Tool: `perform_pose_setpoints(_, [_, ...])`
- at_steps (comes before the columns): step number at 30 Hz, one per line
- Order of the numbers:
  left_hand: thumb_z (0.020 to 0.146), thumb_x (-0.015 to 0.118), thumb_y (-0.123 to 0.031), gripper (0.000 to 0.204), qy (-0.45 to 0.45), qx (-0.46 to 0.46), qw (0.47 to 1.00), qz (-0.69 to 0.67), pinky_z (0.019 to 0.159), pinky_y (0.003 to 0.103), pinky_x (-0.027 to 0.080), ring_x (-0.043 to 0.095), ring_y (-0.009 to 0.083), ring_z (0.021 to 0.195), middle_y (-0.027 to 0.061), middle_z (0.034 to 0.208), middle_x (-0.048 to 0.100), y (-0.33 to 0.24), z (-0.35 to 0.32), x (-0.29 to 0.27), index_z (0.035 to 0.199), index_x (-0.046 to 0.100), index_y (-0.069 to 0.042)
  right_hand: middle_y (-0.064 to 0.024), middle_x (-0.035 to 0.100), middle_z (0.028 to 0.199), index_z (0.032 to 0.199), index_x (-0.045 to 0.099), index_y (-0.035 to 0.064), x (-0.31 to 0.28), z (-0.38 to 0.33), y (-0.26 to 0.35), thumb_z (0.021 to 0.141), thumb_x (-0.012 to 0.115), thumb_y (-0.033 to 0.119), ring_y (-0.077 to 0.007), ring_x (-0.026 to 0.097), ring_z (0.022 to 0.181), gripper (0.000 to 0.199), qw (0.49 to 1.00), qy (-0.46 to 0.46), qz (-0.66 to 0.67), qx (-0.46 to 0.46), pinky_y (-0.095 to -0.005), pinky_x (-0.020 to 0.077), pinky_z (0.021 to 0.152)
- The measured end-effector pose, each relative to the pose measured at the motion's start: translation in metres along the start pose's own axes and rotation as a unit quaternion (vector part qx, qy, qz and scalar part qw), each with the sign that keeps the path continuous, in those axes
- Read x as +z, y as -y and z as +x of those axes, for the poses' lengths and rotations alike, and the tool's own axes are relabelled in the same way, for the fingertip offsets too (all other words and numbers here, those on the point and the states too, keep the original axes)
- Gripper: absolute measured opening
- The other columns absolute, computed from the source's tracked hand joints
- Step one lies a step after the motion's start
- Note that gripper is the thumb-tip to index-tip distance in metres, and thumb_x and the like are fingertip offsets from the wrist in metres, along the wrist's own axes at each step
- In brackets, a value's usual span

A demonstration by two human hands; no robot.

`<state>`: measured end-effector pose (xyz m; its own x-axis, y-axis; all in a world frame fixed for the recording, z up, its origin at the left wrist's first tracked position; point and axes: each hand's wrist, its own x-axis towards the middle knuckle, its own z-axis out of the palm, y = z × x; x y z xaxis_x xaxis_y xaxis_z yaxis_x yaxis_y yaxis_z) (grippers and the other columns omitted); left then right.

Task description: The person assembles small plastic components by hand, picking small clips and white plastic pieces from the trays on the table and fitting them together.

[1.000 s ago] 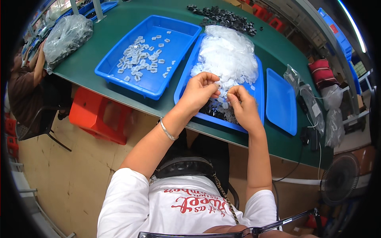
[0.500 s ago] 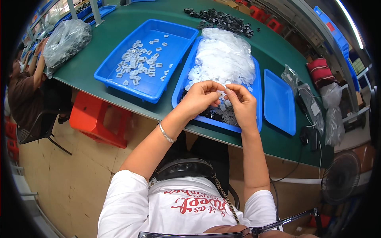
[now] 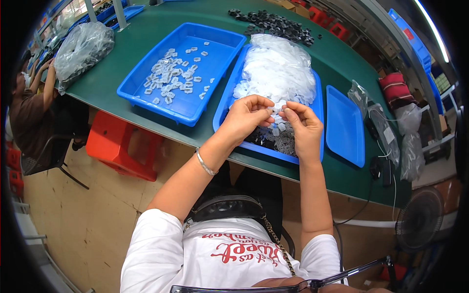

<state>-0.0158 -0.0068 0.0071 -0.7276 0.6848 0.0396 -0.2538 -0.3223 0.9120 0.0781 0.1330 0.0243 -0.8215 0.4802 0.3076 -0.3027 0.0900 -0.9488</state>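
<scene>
Over the near part of a blue tray (image 3: 317,141), both my hands are raised with their fingertips close together. My left hand (image 3: 249,118) is closed in a pinch; what it grips is too small to make out. My right hand (image 3: 304,129) pinches a small whitish plastic piece (image 3: 278,105) between thumb and finger, its outline blending with the pieces behind. Under and beyond my hands, the tray holds a clear bag of white pieces (image 3: 278,63), loose white pieces, and black and grey parts (image 3: 286,145) at its near end.
Left of it, a second blue tray (image 3: 146,49) holds scattered translucent pieces (image 3: 168,73). A shallow blue tray (image 3: 344,127) lies to the right. Black parts (image 3: 273,24) are heaped at the back. A red stool (image 3: 119,146) stands below the table; another person (image 3: 31,102) sits at far left.
My fingertips have drawn slightly apart, the right hand shifting a little right. A whitish piece now shows between them.
</scene>
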Motion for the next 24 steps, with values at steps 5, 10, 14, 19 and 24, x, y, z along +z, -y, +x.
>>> perform_pose_setpoints(5, [0.088,0.061,-0.004,0.021,0.002,-0.006,1.000,-0.009,0.069,0.024,0.055,0.068,0.0150,0.080,0.0105,0.092,0.066,-0.0016,0.0003,0.0005,0.106,0.059,0.006,-0.0065,0.069,0.095,0.104,0.067,-0.0020,-0.0002,0.0004,-0.0029,0.088,0.067,0.001,-0.0120,0.065,0.084,0.016,0.999,0.015,-0.046,-0.016,-0.0242,0.0526,0.078])
perform_pose_setpoints(10, [0.089,0.062,-0.003,0.018,-0.016,0.005,1.000,-0.014,0.069,0.024,0.055,0.068,0.0151,0.081,0.0108,0.092,0.066,-0.0013,-0.0008,0.0003,0.104,0.059,0.006,-0.0065,0.068,0.093,0.103,0.066,-0.0029,0.0013,0.0002,-0.0031,0.088,0.067,0.002,-0.0111,0.064,0.083,0.016,0.996,0.017,-0.085,-0.008,-0.0244,0.0530,0.077])
perform_pose_setpoints(14, [0.088,0.063,-0.003,0.017,-0.019,0.013,1.000,-0.016,0.069,0.024,0.055,0.068,0.0148,0.080,0.0105,0.093,0.066,-0.0007,-0.0017,0.0031,0.103,0.060,0.005,-0.0053,0.066,0.089,0.104,0.063,-0.0027,-0.0021,0.0013,-0.0026,0.088,0.066,0.002,-0.0094,0.062,0.080,0.016,0.997,0.040,-0.063,0.029,-0.0226,0.0516,0.074])
perform_pose_setpoints(19, [0.087,0.062,0.000,0.015,-0.033,0.038,0.999,0.018,0.068,0.024,0.055,0.067,0.0140,0.078,0.0092,0.091,0.066,0.0004,-0.0019,0.0053,0.100,0.061,0.005,-0.0033,0.064,0.087,0.104,0.062,-0.0019,-0.0043,0.0006,-0.0005,0.089,0.066,0.002,-0.0075,0.060,0.077,0.016,0.996,0.058,-0.061,0.025,-0.0209,0.0495,0.071])
perform_pose_setpoints(24, [0.086,0.062,0.001,0.014,-0.025,0.035,0.999,0.026,0.067,0.024,0.054,0.067,0.0130,0.076,0.0082,0.089,0.065,0.0012,-0.0022,0.0047,0.100,0.061,0.005,-0.0027,0.064,0.087,0.106,0.060,-0.0016,-0.0022,-0.0009,0.0007,0.088,0.066,0.003,-0.0071,0.059,0.077,0.019,0.994,0.072,-0.074,0.040,-0.0203,0.0483,0.070])
